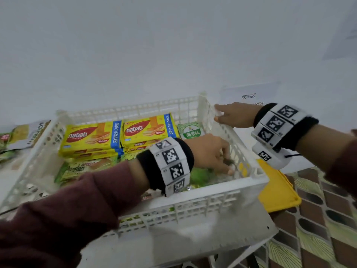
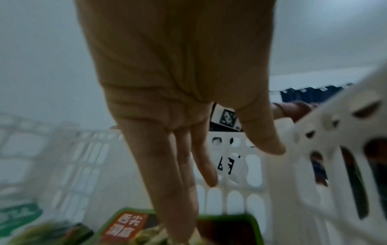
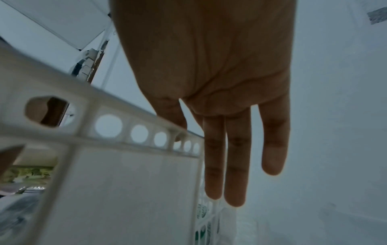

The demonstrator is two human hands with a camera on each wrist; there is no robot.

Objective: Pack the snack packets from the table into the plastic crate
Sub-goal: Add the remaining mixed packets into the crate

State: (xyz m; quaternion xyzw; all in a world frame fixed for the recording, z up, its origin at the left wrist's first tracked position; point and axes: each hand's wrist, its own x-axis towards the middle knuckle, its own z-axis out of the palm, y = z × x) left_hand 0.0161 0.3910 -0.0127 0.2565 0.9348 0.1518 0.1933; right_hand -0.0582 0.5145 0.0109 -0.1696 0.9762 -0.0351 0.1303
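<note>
Head view: one white plastic crate (image 1: 222, 192) sits on a white table (image 1: 301, 163), already part filled. Two yellow Nabati wafer packs (image 1: 90, 137) (image 1: 148, 130) lie side by side on top toward the far wall, with the yellow edges of more packs under them; how many cannot be told. One small green-and-white packet (image 1: 191, 130) lies to their right, and a green Pandan packet (image 1: 77, 169) shows in front of the wafers. The left hand (image 1: 208, 151) reaches across into the crate's right near corner, its fingers down on a green packet (image 1: 201, 176) there. The right hand (image 1: 233, 114) lies outside the crate against the top of its right wall, fingers extended. Two or more snack packets (image 1: 21, 136) remain on the table left of the crate. One yellow flat object (image 1: 278, 190) sits right of the crate.

Left wrist view: the left hand (image 2: 178, 82) shows fingers (image 2: 173, 182) straight and close together, tips on the green packet (image 2: 125, 227), whose red label the head view hides. It grips nothing.

Right wrist view: the right hand (image 3: 209, 66) is spread, four fingers (image 3: 234, 165) straight along the crate's outer wall (image 3: 125, 182), thumb over the rim, a detail the head view blurs.
</note>
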